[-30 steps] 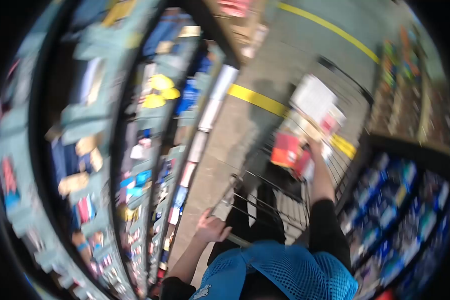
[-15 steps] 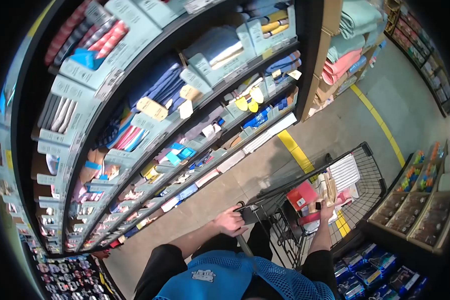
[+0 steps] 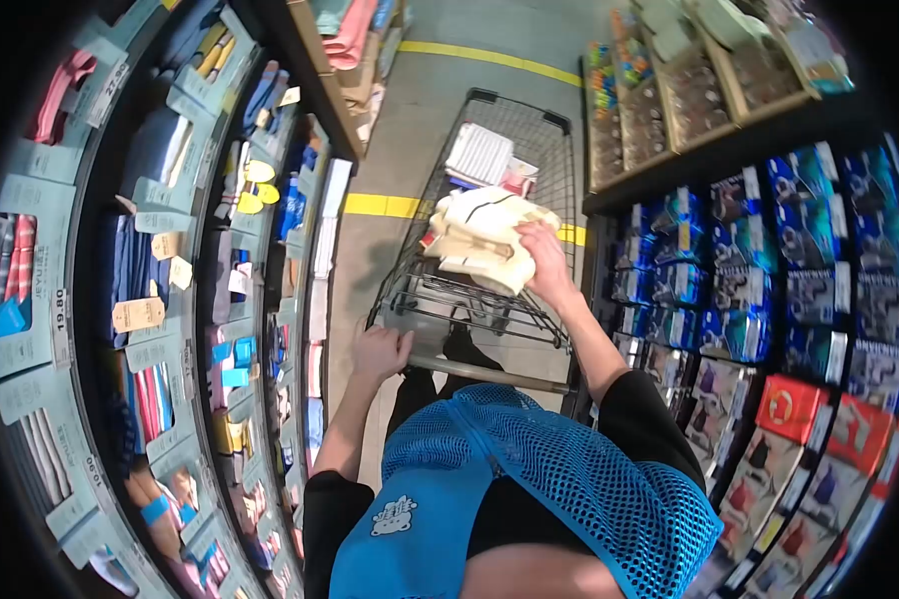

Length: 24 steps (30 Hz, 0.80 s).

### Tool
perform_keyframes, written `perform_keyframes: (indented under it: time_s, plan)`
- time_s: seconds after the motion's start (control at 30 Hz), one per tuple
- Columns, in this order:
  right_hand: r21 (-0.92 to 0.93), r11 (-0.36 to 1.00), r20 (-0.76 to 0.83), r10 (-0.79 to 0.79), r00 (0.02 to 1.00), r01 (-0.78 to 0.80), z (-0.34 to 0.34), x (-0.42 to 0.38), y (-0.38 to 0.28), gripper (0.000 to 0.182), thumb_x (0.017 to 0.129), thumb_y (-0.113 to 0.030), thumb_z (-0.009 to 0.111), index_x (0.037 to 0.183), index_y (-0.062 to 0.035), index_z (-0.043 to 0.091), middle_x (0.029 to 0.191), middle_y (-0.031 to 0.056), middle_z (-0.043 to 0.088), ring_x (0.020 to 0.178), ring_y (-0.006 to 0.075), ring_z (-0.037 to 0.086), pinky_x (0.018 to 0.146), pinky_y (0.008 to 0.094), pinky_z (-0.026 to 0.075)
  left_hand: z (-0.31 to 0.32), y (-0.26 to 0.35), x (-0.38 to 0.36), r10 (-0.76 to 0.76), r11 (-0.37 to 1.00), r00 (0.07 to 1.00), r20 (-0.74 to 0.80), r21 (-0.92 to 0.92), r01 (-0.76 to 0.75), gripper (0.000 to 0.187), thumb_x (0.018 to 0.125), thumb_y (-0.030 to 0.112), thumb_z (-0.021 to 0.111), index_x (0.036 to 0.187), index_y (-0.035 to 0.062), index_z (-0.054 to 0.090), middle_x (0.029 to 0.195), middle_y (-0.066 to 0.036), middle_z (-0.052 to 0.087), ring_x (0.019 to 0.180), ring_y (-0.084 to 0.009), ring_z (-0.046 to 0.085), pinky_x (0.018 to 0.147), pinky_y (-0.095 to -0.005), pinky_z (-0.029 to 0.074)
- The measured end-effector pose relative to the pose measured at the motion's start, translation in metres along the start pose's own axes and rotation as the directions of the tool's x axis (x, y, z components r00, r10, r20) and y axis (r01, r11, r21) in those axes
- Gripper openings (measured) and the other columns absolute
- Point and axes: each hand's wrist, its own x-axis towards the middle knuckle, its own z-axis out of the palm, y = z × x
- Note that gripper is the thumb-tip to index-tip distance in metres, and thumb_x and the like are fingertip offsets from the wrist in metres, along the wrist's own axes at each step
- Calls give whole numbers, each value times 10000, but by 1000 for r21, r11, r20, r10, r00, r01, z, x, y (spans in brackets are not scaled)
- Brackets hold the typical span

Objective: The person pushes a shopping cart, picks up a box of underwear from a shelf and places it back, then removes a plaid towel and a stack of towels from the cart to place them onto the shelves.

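My left hand (image 3: 382, 351) is closed round the left end of the shopping cart's handle (image 3: 489, 372). With my right hand (image 3: 542, 255) I grip the right side of a cream folded cloth (image 3: 484, 235) with dark stripes, slightly blurred, above the cart basket. The wire shopping cart (image 3: 554, 140) stands in front of me. Farther forward in it lies a white striped folded textile (image 3: 479, 152), with a pinkish packet (image 3: 519, 177) beside it. The cream cloth covers much of the basket's near part, so the red items there are mostly hidden.
Shelves of boxed folded clothing (image 3: 155, 250) run along my left. On my right are blue packages (image 3: 739, 230), red-topped packs (image 3: 794, 407) and bins of small goods (image 3: 704, 90) close to the cart. Yellow floor lines (image 3: 489, 55) cross the aisle ahead.
My view and the cart have turned right, so the cart now points straight ahead. My right hand has raised and spread the cream cloth over the red items. My left hand stays at the handle.
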Motion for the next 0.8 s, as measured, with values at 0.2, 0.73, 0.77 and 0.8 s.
perform_keyframes:
  time_s: [0.2,0.73,0.77,0.8]
  plan:
    - [248,968,38,37,999,-45,-59,7,-104,381,598,-134,750,894,-20,539,942,146,594,888,296,586,794,369,465,-19,12,-1,-52,977,993,-108,-210,29,470,758,229,620,1159,26,483,1087,-155,536,1047,-260,512,1000,-463,305]
    - [571,-130,754,475,455,-810,-9,-25,-123,511,735,-104,594,1205,34,452,1079,101,572,992,167,534,873,283,423,-47,50,8,-265,-606,822,505,-750,266,849,848,679,219,1320,-16,342,1303,-171,439,1183,-301,447,986,-412,371]
    - [553,-226,794,436,425,-802,-7,-27,-119,512,754,-114,612,1218,28,448,1084,99,572,1008,170,531,883,291,421,-52,49,7,-283,-535,821,496,-792,294,824,860,658,230,1325,-15,335,1318,-169,424,1194,-306,438,994,-418,361]
    - [507,-285,847,339,409,-814,-8,-27,-113,533,776,-139,634,1244,16,431,1135,101,550,1057,173,507,914,299,403,-58,49,10,-358,-550,763,537,-782,292,730,894,579,245,1335,4,331,1330,-165,413,1203,-306,428,1005,-420,349]
